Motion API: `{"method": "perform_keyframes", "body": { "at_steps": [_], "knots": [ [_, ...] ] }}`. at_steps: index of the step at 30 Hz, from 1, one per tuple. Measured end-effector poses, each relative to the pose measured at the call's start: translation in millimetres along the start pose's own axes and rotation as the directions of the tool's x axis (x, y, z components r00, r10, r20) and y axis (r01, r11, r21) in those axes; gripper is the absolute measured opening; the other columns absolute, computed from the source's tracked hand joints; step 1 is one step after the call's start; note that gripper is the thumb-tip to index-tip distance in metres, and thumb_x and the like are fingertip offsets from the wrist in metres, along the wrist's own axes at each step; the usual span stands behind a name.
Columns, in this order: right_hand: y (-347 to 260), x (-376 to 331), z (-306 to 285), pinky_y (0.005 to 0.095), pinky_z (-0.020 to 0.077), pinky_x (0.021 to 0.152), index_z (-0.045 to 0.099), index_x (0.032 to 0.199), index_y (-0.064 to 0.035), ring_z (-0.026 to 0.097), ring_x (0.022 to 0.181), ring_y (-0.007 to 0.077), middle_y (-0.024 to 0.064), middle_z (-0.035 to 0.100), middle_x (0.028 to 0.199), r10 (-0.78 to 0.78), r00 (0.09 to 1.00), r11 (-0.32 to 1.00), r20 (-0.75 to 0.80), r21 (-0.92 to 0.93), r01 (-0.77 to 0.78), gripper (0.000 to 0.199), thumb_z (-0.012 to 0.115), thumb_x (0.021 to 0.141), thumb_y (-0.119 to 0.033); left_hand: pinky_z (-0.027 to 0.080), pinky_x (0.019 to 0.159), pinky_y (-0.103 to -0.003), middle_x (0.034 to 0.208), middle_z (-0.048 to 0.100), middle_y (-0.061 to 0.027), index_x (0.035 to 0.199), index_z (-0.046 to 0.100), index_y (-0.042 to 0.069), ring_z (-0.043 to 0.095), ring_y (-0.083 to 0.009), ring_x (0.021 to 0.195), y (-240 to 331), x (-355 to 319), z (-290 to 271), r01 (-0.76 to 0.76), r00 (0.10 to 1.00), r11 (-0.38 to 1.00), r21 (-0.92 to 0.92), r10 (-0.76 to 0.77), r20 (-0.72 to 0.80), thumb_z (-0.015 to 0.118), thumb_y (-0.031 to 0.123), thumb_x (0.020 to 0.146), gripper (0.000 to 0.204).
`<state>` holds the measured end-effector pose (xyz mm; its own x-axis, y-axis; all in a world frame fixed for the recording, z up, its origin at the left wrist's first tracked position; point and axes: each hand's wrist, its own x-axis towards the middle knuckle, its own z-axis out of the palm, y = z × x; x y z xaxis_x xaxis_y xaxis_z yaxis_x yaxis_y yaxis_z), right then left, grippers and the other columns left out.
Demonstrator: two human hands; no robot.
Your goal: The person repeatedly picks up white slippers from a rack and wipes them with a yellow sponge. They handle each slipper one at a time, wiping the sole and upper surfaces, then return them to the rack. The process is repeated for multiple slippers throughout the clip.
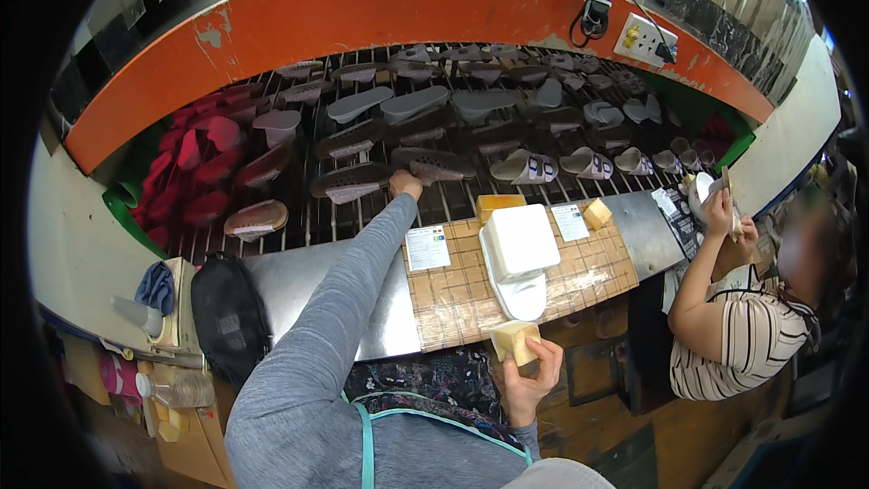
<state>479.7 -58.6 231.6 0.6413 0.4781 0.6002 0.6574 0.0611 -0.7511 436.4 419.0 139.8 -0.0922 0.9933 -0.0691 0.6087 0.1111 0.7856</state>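
My left hand (pixel 406 185), arm stretched forward, is at the near end of a dark perforated shoe sole (pixel 436 164) on the rack of bars. Its fingers look closed on that end, though the fingertips are partly hidden. Left of it lies another dark sole (pixel 351 182) with a pale piece on its side. Close to my body, my right hand (pixel 532 376) grips a pale yellow sponge block (pixel 513 340) between thumb and fingers. Just beyond the sponge, a white plastic container (pixel 522 244) with a lower lip stands on a brown taped board (pixel 444 308).
Rows of grey soles (pixel 415 104) and sandals (pixel 523 167) cover the rack (pixel 303 231) beneath an orange beam (pixel 362 14). Red-lit pieces lie left. Two sponge blocks (pixel 501 207) (pixel 597 214) rest on the board. A black bag (pixel 228 319) sits left; a co-worker (pixel 738 335) works right.
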Motion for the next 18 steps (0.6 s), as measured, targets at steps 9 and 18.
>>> {"method": "perform_keyframes", "body": {
  "at_steps": [9,18],
  "knots": [
    [15.9,10.7,-5.4,0.0394,0.0484,0.08,0.063,0.101,-0.0052,0.058,0.091,0.0304,0.0139,0.057,0.099,0.023,1.0,0.999,-0.011,-0.032,-0.023,0.039,0.073,0.063,0.001,0.04,0.099,-0.054,0.125,0.06,-0.0186,0.129,0.058,0.019,0.052,-0.0391,0.121,10.1,-29.5,-77.9,-0.597,0.796,0.725,0.345,0.59,0.137,0.079,0.036,0.063,0.071],
    [27.8,15.8,-10.1,0.04,0.0483,0.08,0.063,0.101,-0.0054,0.058,0.091,0.0301,0.0131,0.057,0.099,0.047,0.998,0.997,-0.039,-0.058,-0.05,0.04,0.073,0.063,0.001,0.023,0.117,-0.036,0.158,0.009,-0.0248,0.153,-0.011,0.01,0.013,-0.0334,0.146,-49.5,59.0,-173.8,-0.67,0.651,0.649,0.361,0.28,0.706,0.092,0.03,0.04,0.154]
  ]
}}
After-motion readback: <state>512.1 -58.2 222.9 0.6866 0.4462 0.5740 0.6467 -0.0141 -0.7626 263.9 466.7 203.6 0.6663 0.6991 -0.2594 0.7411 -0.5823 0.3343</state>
